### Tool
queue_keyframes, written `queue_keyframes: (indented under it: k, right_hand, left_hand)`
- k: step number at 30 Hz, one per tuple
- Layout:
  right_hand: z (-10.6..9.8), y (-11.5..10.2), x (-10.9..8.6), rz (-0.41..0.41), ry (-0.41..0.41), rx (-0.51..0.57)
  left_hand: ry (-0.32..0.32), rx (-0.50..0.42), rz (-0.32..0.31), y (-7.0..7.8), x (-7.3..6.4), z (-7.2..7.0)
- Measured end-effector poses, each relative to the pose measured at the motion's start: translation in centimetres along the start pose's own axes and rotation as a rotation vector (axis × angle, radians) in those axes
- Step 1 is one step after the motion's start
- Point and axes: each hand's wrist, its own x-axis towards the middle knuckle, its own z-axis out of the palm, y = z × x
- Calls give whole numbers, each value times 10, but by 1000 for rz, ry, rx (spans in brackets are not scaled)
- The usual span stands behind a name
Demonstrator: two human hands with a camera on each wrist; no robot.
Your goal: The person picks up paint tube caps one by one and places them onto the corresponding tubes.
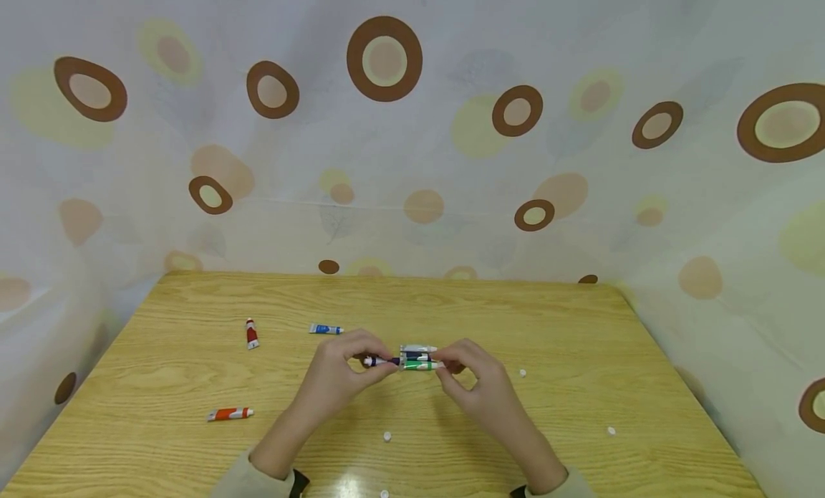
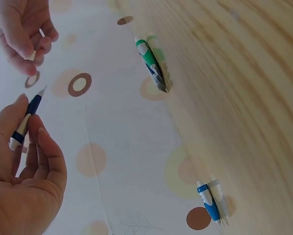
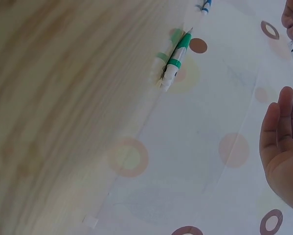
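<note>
Between thumb and fingertips, my left hand pinches a dark blue paint tube, raised above the table with its white end toward the palm side and its flat end pointing out. My right hand pinches a small white cap between thumb and fingers. Beyond and between the hands lie three paint tubes side by side: a green one nearest, a dark blue one in the middle and a silver-white one farthest. In the head view, the right fingertips overlap the ends of these tubes.
On the wooden table, a dark red tube, a blue tube and an orange-red tube lie to the left. Loose white caps include one in front and one at right. A patterned curtain stands behind.
</note>
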Motion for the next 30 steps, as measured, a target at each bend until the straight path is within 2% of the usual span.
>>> queue_keyframes:
  k: [5, 8, 15, 23, 30]
  right_hand:
    - [0, 0, -1, 24, 8, 2]
    - [0, 1, -1, 32, 14, 8]
    - [-1, 2, -2, 14, 50, 10]
    - [-4, 1, -2, 11, 63, 4]
    - [-4, -1, -2, 50, 74, 2]
  left_hand:
    - [18, 30, 17, -1, 0, 1]
    - [20, 35, 6, -1, 0, 2]
    - [1, -20, -51, -1, -1, 3]
    - [16, -49, -164, 3, -2, 3]
    - [-20, -89, -170, 2, -3, 2]
